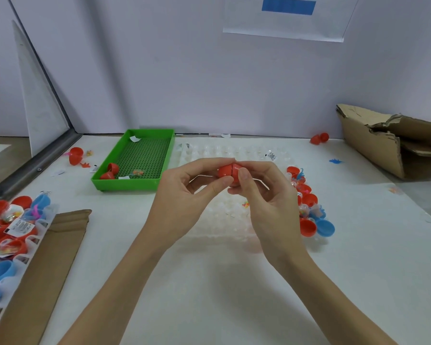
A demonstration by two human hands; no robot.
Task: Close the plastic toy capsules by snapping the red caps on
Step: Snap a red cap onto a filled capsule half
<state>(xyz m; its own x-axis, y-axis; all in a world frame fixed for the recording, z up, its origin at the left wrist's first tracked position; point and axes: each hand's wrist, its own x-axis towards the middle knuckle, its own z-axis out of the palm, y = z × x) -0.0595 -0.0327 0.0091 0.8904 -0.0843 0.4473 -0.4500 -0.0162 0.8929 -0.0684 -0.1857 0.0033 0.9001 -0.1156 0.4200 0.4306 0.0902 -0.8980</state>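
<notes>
Lying in green tray: two red caps, small toy.

Most of the red capsule is covered by the fingers of the left hand and the right hand, so only its top and a seam show; what it holds cannot be told. The clear tray under the hands is washed out, its cells hard to make out. The pile of capsules at the left and the torn cardboard box at the right run off the edges. Print on the small labels is too tiny to read.
</notes>
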